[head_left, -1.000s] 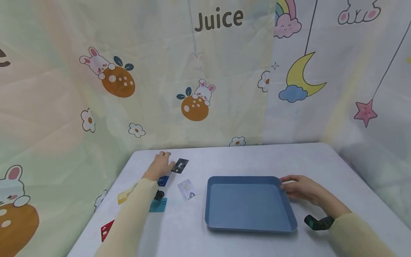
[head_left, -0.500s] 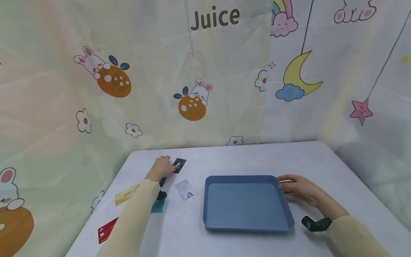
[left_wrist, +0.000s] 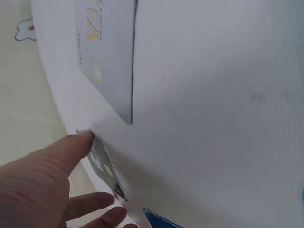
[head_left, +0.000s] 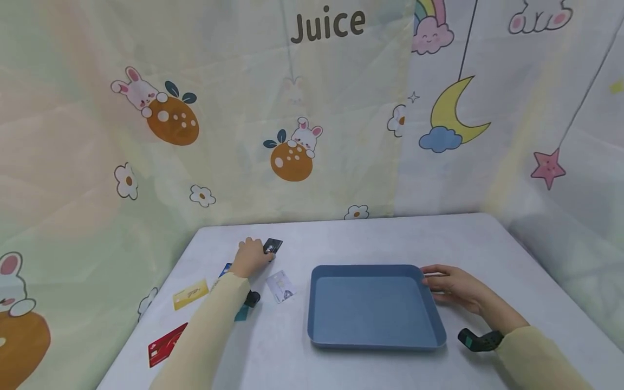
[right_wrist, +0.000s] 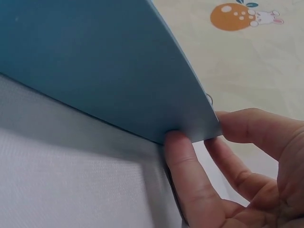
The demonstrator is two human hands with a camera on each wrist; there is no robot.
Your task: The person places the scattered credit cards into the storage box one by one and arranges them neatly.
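My left hand (head_left: 251, 257) is at the back left of the table, its thumb and fingers at opposite ends of a black VIP card (head_left: 273, 245). In the left wrist view the black card (left_wrist: 104, 164) looks olive under glare, with the thumb on one corner. A silver card (head_left: 281, 286) lies just right of this hand. A blue card (head_left: 225, 268) is partly hidden behind it. My right hand (head_left: 458, 290) holds the back right corner of a blue tray (head_left: 375, 311). In the right wrist view, fingers (right_wrist: 183, 156) press either side of the tray's corner (right_wrist: 190, 123).
A yellow card (head_left: 190, 294) and a red card (head_left: 166, 346) lie toward the table's left edge. A teal card (head_left: 241, 313) is mostly covered by the left sleeve (head_left: 214, 325). Behind the table hangs a printed cloth (head_left: 234, 108).
My left hand has moved slightly right, from beside the black card onto it, uncovering more of the red and yellow cards. The right hand stays at the tray's corner.
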